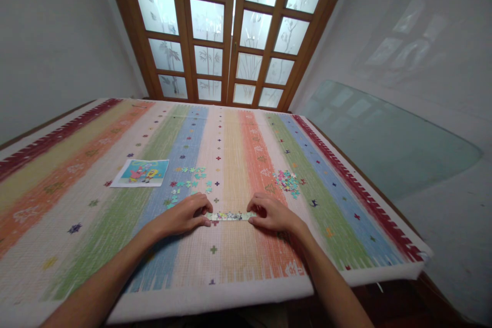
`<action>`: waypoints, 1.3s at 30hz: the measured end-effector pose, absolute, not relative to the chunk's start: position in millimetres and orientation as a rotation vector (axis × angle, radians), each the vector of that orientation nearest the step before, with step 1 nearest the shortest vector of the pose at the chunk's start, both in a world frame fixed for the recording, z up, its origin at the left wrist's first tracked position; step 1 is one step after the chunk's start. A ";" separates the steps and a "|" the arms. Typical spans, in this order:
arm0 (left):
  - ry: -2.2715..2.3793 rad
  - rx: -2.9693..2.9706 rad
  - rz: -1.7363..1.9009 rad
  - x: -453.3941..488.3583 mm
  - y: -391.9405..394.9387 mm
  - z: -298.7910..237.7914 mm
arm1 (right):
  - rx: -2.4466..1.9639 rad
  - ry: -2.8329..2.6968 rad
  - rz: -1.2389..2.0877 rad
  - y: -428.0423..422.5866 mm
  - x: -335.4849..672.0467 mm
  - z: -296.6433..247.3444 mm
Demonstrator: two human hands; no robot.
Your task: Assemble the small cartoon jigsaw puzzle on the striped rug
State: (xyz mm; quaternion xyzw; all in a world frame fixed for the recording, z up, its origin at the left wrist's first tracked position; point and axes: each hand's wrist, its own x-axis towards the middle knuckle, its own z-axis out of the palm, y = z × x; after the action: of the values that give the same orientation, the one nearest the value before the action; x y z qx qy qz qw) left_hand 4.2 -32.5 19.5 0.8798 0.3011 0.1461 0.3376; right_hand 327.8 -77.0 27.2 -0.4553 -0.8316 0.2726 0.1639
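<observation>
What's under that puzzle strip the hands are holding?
Around the puzzle strip, a striped cloth shows, in pale pink, yellow and orange. The bit straight underneath is covered, so its pattern can't be seen.

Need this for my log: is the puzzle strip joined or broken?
Joined: the strip runs without visible gaps from left hand to right hand.

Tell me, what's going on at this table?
A person's bare left hand and right hand grip opposite ends of a narrow, multicoloured strip of joined jigsaw pieces, over a striped pastel tablecloth. Mostly turquoise spread-out jigsaw pieces lie beyond the left hand, near a rectangular paper cartoon picture. Beyond the right hand is a multicoloured jigsaw heap.
</observation>
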 end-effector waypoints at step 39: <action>0.684 2.367 0.370 2.4 -34.2 21.6 | -1.254 -2.356 0.802 -79.2 323.2 26.3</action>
State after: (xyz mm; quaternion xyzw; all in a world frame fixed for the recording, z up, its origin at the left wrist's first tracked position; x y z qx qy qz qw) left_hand 2.4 -34.2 21.6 0.9004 0.2602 0.1407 0.3192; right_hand 323.2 -79.2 26.3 -0.4430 -0.8321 0.2832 0.1764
